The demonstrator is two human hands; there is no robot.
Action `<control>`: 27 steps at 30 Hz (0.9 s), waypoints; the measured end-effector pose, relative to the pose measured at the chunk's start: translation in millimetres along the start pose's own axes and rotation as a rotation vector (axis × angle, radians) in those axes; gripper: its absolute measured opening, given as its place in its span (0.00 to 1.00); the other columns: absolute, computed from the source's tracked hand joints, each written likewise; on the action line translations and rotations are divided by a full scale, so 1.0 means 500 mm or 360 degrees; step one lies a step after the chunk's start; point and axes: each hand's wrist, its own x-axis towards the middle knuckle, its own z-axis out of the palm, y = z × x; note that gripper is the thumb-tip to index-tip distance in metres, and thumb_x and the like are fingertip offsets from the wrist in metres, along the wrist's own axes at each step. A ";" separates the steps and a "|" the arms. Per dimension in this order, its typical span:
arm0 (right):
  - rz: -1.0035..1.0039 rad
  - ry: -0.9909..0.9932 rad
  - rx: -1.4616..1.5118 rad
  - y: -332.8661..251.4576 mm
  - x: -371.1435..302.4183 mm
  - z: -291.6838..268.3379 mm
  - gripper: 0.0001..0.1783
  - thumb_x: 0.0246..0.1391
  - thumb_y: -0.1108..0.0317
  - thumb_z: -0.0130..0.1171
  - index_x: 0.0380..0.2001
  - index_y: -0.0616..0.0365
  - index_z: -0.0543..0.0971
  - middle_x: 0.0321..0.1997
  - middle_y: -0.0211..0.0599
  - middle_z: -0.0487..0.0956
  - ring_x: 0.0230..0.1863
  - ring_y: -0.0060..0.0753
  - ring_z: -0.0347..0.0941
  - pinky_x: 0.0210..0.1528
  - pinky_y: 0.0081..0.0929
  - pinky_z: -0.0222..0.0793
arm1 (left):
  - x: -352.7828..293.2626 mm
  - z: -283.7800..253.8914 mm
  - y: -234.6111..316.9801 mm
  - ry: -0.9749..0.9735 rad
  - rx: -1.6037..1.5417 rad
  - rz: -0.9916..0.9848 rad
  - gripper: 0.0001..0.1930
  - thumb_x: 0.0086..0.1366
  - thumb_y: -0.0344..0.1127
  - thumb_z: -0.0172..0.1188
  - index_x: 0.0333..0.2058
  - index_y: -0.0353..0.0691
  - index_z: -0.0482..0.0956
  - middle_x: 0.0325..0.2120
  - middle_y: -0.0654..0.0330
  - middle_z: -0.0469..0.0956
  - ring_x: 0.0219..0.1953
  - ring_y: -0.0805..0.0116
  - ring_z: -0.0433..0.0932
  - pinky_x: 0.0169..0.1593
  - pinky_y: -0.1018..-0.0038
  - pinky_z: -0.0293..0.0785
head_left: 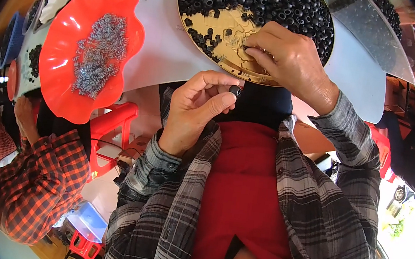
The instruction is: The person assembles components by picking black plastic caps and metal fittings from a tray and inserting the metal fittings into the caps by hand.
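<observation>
My left hand (194, 106) is raised just in front of the table edge. Between its thumb and fingers it grips a small black plastic part with a hole (235, 90). Over the round gold tray (245, 73), my right hand (294, 57) has thumb and fingertips pinched together. A bit of something dark shows at those fingertips, too small to name. Many black hollow plastic parts (264, 2) fill the far side of the tray, and smaller black pieces (205, 41) lie at its left. On the left stands a red wavy-edged dish (59, 70) holding a heap of small metal springs (100, 54).
A clear plastic bin (380, 34) stands at the right of the white table (155, 45). Farther left are a blue basket (12, 41) and loose black pieces (35, 59). A person in a checked shirt (43, 182) sits close on my left, beside a red stool (114, 128).
</observation>
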 end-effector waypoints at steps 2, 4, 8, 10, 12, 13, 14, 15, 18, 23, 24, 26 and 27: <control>0.0009 -0.0010 -0.0036 -0.003 -0.001 0.012 0.06 0.54 0.64 0.61 0.30 0.54 0.79 0.30 0.35 0.75 0.30 0.42 0.78 0.29 0.36 0.75 | 0.002 -0.005 0.006 0.0012 0.0014 -0.0021 0.13 0.67 0.26 0.61 0.49 0.33 0.76 0.43 0.58 0.79 0.36 0.75 0.74 0.42 0.78 0.72; -0.0056 -0.0008 -0.0124 -0.005 -0.001 0.027 0.05 0.52 0.66 0.62 0.29 0.54 0.76 0.30 0.36 0.74 0.29 0.43 0.77 0.29 0.36 0.75 | 0.005 -0.019 0.007 0.0018 0.0036 -0.0046 0.13 0.66 0.26 0.60 0.48 0.33 0.76 0.40 0.59 0.78 0.36 0.74 0.74 0.41 0.77 0.71; -0.0078 0.0059 -0.0115 0.000 -0.006 0.035 0.06 0.51 0.68 0.62 0.28 0.54 0.74 0.29 0.37 0.73 0.27 0.44 0.76 0.28 0.36 0.75 | 0.019 -0.022 0.005 0.0021 -0.0049 0.0005 0.12 0.67 0.26 0.60 0.49 0.33 0.75 0.41 0.56 0.80 0.35 0.73 0.75 0.40 0.77 0.73; -0.0082 -0.0044 -0.0080 0.003 -0.005 0.032 0.07 0.50 0.69 0.62 0.29 0.55 0.74 0.29 0.37 0.74 0.28 0.44 0.77 0.28 0.37 0.75 | 0.025 -0.022 0.006 -0.0002 -0.0088 0.0061 0.12 0.68 0.25 0.60 0.49 0.32 0.76 0.42 0.55 0.81 0.34 0.74 0.77 0.40 0.78 0.74; -0.0067 -0.0047 -0.0025 0.007 -0.002 0.032 0.07 0.51 0.68 0.62 0.29 0.56 0.74 0.29 0.38 0.74 0.28 0.45 0.77 0.29 0.37 0.75 | 0.029 -0.021 0.012 0.0004 -0.0091 0.0069 0.12 0.68 0.26 0.60 0.49 0.32 0.75 0.42 0.54 0.81 0.35 0.73 0.77 0.39 0.78 0.74; -0.0054 -0.0053 0.0031 0.007 -0.001 0.031 0.07 0.51 0.68 0.62 0.29 0.56 0.74 0.29 0.38 0.75 0.29 0.45 0.77 0.29 0.38 0.75 | 0.028 -0.021 0.012 0.0002 -0.0088 0.0068 0.12 0.68 0.26 0.60 0.49 0.32 0.75 0.42 0.54 0.81 0.35 0.73 0.77 0.39 0.78 0.74; -0.0054 -0.0050 0.0032 0.006 0.000 0.031 0.07 0.51 0.68 0.62 0.29 0.56 0.74 0.29 0.38 0.75 0.29 0.45 0.77 0.29 0.38 0.75 | 0.028 -0.022 0.012 0.0012 -0.0076 0.0075 0.12 0.68 0.26 0.60 0.49 0.32 0.75 0.42 0.54 0.82 0.35 0.73 0.77 0.39 0.78 0.74; -0.0026 -0.0028 0.0078 0.003 0.001 0.030 0.07 0.51 0.67 0.62 0.30 0.56 0.75 0.29 0.38 0.75 0.29 0.45 0.78 0.29 0.38 0.75 | 0.027 -0.023 0.012 0.0021 -0.0064 0.0083 0.12 0.68 0.26 0.60 0.49 0.32 0.75 0.41 0.54 0.82 0.35 0.73 0.77 0.39 0.78 0.74; 0.0003 0.0041 0.0140 0.003 0.000 0.032 0.08 0.52 0.66 0.63 0.31 0.56 0.76 0.30 0.38 0.76 0.30 0.46 0.78 0.30 0.38 0.75 | 0.025 -0.023 0.015 0.0042 -0.0015 0.0052 0.12 0.68 0.26 0.60 0.49 0.32 0.75 0.42 0.54 0.82 0.35 0.73 0.77 0.39 0.78 0.74; 0.0010 0.0069 0.0087 0.006 0.000 0.025 0.08 0.52 0.64 0.64 0.32 0.55 0.78 0.30 0.37 0.76 0.30 0.46 0.78 0.30 0.38 0.76 | 0.024 -0.013 0.023 0.0050 -0.0018 0.0046 0.12 0.68 0.26 0.60 0.49 0.32 0.76 0.42 0.54 0.81 0.35 0.73 0.77 0.39 0.78 0.74; -0.0002 0.0054 0.0069 0.005 -0.001 0.021 0.08 0.53 0.65 0.64 0.31 0.56 0.78 0.31 0.37 0.75 0.29 0.46 0.78 0.30 0.38 0.76 | 0.024 -0.011 0.025 0.0050 -0.0005 0.0041 0.12 0.68 0.26 0.60 0.49 0.32 0.76 0.42 0.54 0.81 0.35 0.73 0.77 0.39 0.78 0.74; -0.0015 0.0042 0.0049 0.005 -0.002 0.016 0.08 0.53 0.65 0.64 0.30 0.56 0.77 0.31 0.38 0.75 0.29 0.46 0.78 0.30 0.38 0.76 | 0.026 -0.008 0.025 0.0052 0.0005 0.0050 0.12 0.68 0.26 0.60 0.49 0.32 0.76 0.42 0.54 0.81 0.35 0.73 0.77 0.38 0.78 0.74; -0.0039 0.0028 0.0054 0.005 -0.003 0.014 0.07 0.53 0.66 0.63 0.30 0.56 0.77 0.31 0.38 0.75 0.29 0.46 0.78 0.30 0.39 0.76 | 0.026 -0.007 0.026 0.0056 0.0014 0.0058 0.12 0.68 0.26 0.60 0.49 0.32 0.76 0.42 0.54 0.81 0.35 0.73 0.77 0.38 0.78 0.74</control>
